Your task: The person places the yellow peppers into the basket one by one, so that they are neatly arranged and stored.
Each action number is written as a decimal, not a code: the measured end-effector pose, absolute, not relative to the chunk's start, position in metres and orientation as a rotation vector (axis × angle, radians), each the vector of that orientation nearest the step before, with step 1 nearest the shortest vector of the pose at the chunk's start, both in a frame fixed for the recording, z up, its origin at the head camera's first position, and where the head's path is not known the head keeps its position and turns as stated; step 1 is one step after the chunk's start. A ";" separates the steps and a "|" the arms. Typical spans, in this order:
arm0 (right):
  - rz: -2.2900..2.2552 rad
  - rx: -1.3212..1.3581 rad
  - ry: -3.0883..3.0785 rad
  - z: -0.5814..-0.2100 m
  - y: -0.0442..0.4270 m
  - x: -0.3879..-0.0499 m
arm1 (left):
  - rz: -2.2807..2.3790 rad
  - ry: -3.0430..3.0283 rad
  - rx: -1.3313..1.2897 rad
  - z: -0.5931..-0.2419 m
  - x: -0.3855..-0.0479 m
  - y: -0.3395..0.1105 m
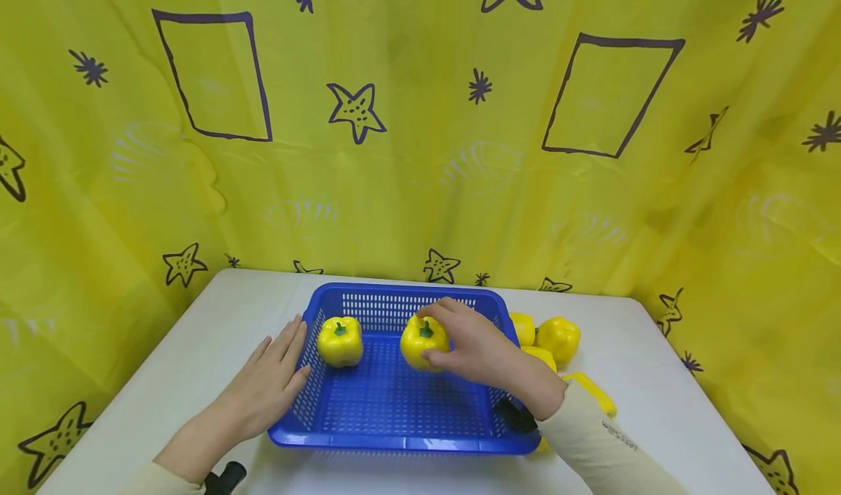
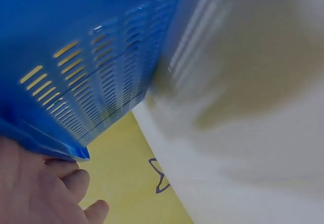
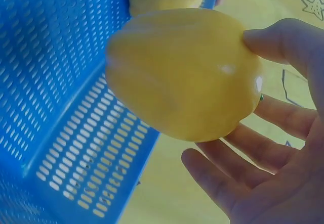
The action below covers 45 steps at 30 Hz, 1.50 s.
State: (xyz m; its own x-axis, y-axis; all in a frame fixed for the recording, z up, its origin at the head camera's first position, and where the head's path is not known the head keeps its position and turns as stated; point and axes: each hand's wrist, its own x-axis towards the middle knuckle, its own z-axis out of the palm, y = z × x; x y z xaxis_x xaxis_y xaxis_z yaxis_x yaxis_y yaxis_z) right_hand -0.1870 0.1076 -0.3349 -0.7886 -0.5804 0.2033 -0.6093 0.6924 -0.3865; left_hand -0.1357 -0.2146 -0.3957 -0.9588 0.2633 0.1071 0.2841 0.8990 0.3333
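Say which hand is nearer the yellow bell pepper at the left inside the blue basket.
Left. The left hand is at the left rim of the blue basket, just left of that bell pepper; the right hand is farther to its right, gripping another bell pepper.

White table (image 1: 634,356), blue basket (image 1: 404,444), yellow peppers (image 1: 558,340) beside

Access from above is afforded through the open top of the blue basket (image 1: 404,444); sideways entry is barred by its slotted walls. The left end is partly occupied by a yellow pepper (image 1: 339,343). The centre is obstructed by the right hand (image 1: 469,342) and the gripped pepper (image 1: 417,347). A gap is left between both peppers, and floor is exposed along the near side. The left rim is blocked by the left hand (image 1: 271,371); the right flank is crowded by yellow items (image 1: 558,339).
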 end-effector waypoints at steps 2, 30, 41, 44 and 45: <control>0.699 1.015 -2.830 -0.337 0.104 -0.187 | -0.509 -2.991 -0.430 -0.397 -0.135 -0.214; 0.667 1.182 -2.896 -0.350 0.050 -0.183 | -0.437 -2.949 -0.420 -0.400 -0.133 -0.212; 0.657 1.233 -2.975 -0.348 0.026 -0.185 | -0.418 -2.965 -0.393 -0.398 -0.134 -0.212; 0.610 1.251 -2.978 -0.348 0.018 -0.184 | -0.414 -2.963 -0.394 -0.398 -0.134 -0.211; 0.590 1.259 -2.977 -0.348 0.016 -0.184 | -0.413 -2.962 -0.395 -0.398 -0.134 -0.211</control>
